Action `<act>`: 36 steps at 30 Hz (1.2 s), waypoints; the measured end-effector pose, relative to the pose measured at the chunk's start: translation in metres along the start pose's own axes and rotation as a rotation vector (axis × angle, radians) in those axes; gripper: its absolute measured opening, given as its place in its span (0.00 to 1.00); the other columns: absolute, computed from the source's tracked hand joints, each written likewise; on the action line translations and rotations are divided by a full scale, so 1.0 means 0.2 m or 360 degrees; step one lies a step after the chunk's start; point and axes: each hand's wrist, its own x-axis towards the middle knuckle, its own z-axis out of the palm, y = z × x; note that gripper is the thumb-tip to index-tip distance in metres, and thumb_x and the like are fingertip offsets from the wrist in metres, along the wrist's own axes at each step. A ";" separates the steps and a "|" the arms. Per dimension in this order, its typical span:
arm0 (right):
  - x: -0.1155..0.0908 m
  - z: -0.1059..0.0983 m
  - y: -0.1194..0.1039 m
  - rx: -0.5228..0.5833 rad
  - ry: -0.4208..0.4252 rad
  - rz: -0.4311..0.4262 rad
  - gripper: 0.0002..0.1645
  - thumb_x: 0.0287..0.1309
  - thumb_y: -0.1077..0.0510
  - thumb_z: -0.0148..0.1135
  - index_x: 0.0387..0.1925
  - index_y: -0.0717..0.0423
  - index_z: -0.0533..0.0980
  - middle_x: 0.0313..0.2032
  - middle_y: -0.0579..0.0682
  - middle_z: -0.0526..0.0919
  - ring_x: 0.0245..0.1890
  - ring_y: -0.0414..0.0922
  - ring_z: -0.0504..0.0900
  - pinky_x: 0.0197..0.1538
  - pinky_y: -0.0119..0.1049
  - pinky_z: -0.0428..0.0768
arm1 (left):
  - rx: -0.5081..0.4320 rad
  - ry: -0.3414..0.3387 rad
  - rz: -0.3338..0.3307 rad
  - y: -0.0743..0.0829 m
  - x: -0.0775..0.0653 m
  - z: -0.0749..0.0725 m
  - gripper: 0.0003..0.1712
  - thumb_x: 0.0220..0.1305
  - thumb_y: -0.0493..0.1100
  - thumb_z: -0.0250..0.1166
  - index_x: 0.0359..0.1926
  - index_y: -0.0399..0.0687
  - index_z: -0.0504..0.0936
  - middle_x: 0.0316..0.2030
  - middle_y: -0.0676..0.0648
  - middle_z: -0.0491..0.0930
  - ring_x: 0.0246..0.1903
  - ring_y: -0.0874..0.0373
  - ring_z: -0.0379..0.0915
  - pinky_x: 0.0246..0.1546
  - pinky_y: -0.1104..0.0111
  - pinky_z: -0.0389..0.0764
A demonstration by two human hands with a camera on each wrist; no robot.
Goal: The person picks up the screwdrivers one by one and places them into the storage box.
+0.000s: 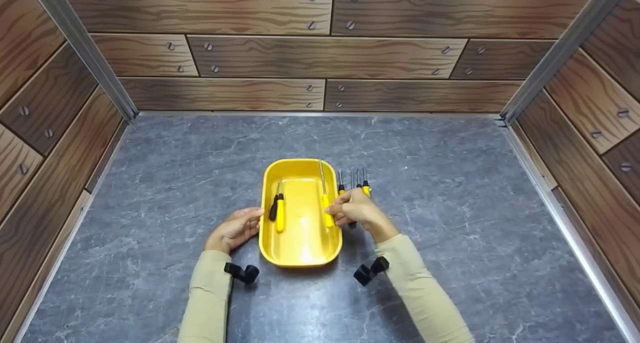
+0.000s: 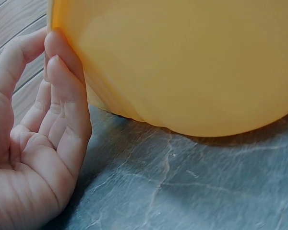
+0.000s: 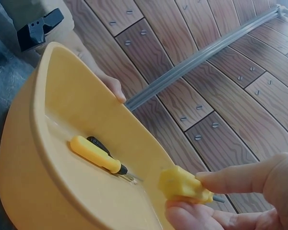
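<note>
A deep yellow tray (image 1: 300, 255) with rounded corners stands in front of me. At its left rim my left hand (image 1: 240, 228) grips the edge, fingers against the outer wall (image 2: 182, 62). My right hand (image 1: 357, 210) pinches the yellow handle of a long-shafted screwdriver (image 1: 327, 215) between thumb and fingers, over the tray's right side. Its shaft points away from me. Inside the tray, toward the left, lie a yellow-handled screwdriver (image 1: 280, 215) and a smaller black-handled one (image 1: 273, 210), side by side.
Several more screwdrivers (image 1: 366, 183) lie in a row right of the tray, partly covered by my right hand. Grey marbled tabletop (image 1: 450, 183) surrounds the tray. Wood-patterned walls (image 1: 320, 58) close off the back and both sides.
</note>
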 end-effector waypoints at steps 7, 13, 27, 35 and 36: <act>0.01 0.03 0.01 -0.0033 -0.0008 0.0007 0.07 0.53 0.68 0.64 0.33 0.72 0.79 0.18 0.47 0.79 0.15 0.37 0.79 0.26 0.30 0.84 | -0.0002 -0.0027 0.0007 0.00 0.00 0.00 0.12 0.70 0.35 0.52 0.33 0.48 0.80 0.28 0.55 0.84 0.29 0.67 0.79 0.37 0.78 0.81; 0.01 0.06 0.00 -0.0007 -0.0031 0.0029 0.08 0.53 0.67 0.65 0.34 0.71 0.79 0.19 0.47 0.79 0.16 0.38 0.80 0.29 0.33 0.86 | 0.0008 -0.0010 0.0002 0.00 0.00 0.00 0.12 0.70 0.35 0.51 0.32 0.49 0.79 0.27 0.56 0.83 0.29 0.68 0.78 0.36 0.78 0.80; 0.03 0.09 -0.01 -0.0007 -0.0027 0.0007 0.09 0.52 0.67 0.65 0.34 0.72 0.79 0.19 0.48 0.78 0.16 0.38 0.79 0.32 0.36 0.87 | 0.0009 -0.0033 0.0007 0.00 0.00 0.00 0.13 0.70 0.36 0.51 0.32 0.50 0.80 0.27 0.56 0.83 0.28 0.68 0.78 0.36 0.77 0.79; 0.04 0.12 -0.01 -0.0028 -0.0012 0.0035 0.08 0.52 0.67 0.66 0.34 0.71 0.80 0.21 0.48 0.79 0.17 0.38 0.80 0.30 0.33 0.86 | 0.0001 0.0027 0.0000 0.00 0.00 0.00 0.08 0.68 0.35 0.54 0.34 0.48 0.79 0.26 0.56 0.83 0.28 0.68 0.78 0.35 0.78 0.80; 0.05 0.13 -0.02 -0.0030 -0.0010 0.0040 0.08 0.52 0.67 0.66 0.34 0.71 0.80 0.21 0.48 0.79 0.17 0.38 0.79 0.30 0.32 0.86 | 0.0004 0.0032 0.0003 0.00 0.01 0.00 0.07 0.67 0.36 0.55 0.34 0.48 0.79 0.26 0.56 0.83 0.28 0.68 0.78 0.35 0.78 0.80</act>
